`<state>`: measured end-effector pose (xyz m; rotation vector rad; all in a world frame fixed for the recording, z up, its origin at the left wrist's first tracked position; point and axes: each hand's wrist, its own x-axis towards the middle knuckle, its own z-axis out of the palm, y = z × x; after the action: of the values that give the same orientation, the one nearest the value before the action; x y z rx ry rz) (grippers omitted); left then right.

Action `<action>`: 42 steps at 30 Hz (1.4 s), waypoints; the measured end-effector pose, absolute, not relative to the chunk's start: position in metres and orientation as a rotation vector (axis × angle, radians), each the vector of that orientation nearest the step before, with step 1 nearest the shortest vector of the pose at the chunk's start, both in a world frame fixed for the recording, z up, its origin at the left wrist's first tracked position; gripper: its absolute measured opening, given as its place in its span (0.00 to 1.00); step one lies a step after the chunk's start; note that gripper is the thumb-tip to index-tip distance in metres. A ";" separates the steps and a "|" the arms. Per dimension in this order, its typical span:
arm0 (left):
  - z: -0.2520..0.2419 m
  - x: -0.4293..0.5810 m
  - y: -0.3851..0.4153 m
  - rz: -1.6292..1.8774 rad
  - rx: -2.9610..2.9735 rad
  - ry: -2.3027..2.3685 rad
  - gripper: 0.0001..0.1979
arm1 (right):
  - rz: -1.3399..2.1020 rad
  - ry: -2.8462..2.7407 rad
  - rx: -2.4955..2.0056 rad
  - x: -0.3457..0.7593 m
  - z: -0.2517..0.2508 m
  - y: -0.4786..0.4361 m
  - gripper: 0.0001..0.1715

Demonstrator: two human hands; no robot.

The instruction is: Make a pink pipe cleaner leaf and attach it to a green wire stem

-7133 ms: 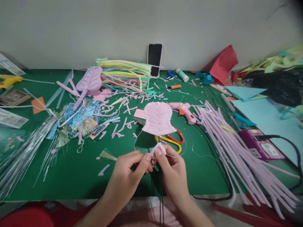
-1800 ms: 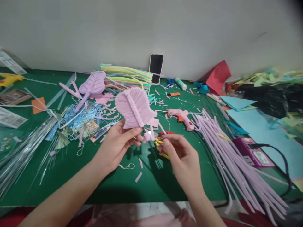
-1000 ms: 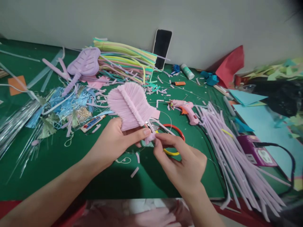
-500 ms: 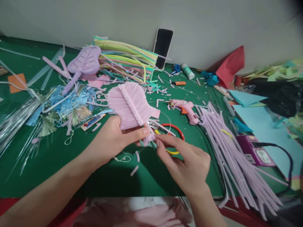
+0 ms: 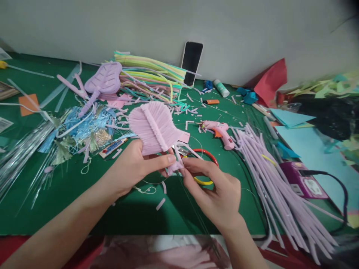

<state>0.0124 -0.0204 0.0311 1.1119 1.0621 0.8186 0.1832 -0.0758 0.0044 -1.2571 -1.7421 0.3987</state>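
Note:
A pink leaf made of pipe cleaners [image 5: 153, 127] is held up over the green table [image 5: 84, 201]. My left hand [image 5: 134, 168] grips the leaf at its lower edge, thumb across the base. My right hand [image 5: 215, 190] pinches the fuzzy pink stem end [image 5: 174, 167] just under the leaf, fingertips touching the left thumb. Thin dark wires hang down from the stem toward my lap. Red and yellow scissors [image 5: 206, 168] lie on the table right behind my right hand.
A pink glue gun [image 5: 221, 131] lies behind the scissors. A bundle of lilac pipe cleaners [image 5: 275, 175] spreads at the right. A finished lilac leaf [image 5: 103, 78], coloured pipe cleaners [image 5: 151, 74], a phone [image 5: 192, 63] against the wall and cut scraps fill the back.
Since seven seconds ago the leaf was lifted off the table and tilted left in my left hand. Over the last second both hands stay together at the stem; the view shifted slightly.

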 end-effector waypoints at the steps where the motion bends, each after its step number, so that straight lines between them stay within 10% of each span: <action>1: 0.031 0.013 -0.021 0.827 1.103 1.075 0.07 | 0.438 -1.675 -1.264 0.181 0.003 -0.076 0.15; 16: 0.029 0.010 -0.017 0.898 0.993 1.050 0.16 | 1.618 -0.834 -1.140 0.174 0.004 -0.073 0.13; 42: 0.019 0.005 -0.012 0.798 1.057 0.847 0.08 | 1.282 -0.850 -1.083 0.163 0.001 -0.063 0.07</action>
<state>0.0055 -0.0121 0.0192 1.0569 0.8471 0.7985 0.1631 -0.0628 0.0010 -1.0834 -0.8499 1.2816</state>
